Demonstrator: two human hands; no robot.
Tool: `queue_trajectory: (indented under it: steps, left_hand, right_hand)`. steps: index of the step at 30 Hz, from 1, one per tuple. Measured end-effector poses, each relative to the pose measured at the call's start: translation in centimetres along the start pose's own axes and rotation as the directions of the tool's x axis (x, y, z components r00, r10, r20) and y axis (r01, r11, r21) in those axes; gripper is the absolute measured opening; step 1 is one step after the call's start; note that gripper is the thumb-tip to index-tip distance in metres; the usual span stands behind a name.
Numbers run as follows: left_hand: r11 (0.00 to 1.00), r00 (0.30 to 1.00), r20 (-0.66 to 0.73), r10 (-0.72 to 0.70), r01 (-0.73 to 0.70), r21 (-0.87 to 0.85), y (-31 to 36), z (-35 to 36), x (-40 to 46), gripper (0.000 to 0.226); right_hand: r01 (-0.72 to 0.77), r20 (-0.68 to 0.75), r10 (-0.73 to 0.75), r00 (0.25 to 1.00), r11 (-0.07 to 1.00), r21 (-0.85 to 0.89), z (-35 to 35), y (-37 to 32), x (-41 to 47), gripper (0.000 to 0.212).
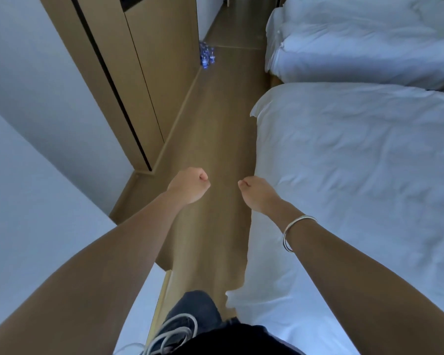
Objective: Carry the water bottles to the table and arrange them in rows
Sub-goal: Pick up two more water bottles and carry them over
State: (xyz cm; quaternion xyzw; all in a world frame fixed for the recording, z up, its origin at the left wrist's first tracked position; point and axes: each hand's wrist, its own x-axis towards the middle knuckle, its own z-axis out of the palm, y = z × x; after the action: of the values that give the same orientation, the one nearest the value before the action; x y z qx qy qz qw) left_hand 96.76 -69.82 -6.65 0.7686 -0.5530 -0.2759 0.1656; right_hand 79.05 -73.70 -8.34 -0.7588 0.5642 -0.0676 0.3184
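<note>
Wooden floor (215,119) is stretching ahead of us to the water bottles (207,55), standing upright against the wall, well apart and straight ahead. We are holding our left hand (190,184) and right hand (258,193) out with fingers curled, gripping nothing; the left looks slightly nearer.

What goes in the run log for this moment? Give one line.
left hand: fist, empty | right hand: fingers curled, empty | water bottles: on floor by wall, far ahead | stage: approaching, nothing carried

One head-worn wide view looks forward and steeply down — wooden floor (215,129) stretching ahead, bed (356,175) close at right.
</note>
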Motion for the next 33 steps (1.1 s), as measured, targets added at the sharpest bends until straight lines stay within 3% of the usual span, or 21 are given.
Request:
queue_trajectory:
  steps: [8, 21, 33]
  left_hand:
    - [1.0, 1.0, 0.015, 0.023, -0.023, 0.021, 1.8, -1.3, 14.1, 0.022]
    - [0.998, 0.998, 0.036, 0.055, -0.055, -0.011, 3.7, -11.0, 41.8, 0.019]
    - [0.998, 0.998, 0.026, 0.051, -0.052, 0.025, 6.8, -11.4, 60.1, 0.012]
  right_hand:
    - [-0.056, 0.023, 0.056, 0.998, 0.998, 0.023, -2.9, 0.4, 12.6, 0.035]
    - [-0.031, -0.004, 0.031, 1.0, 0.999, 0.027, -10.7, -5.4, 38.8, 0.04]
    - [-0.067, 0.023, 0.066, 0.998, 0.997, 0.033, -15.9, -3.8, 56.1, 0.035]
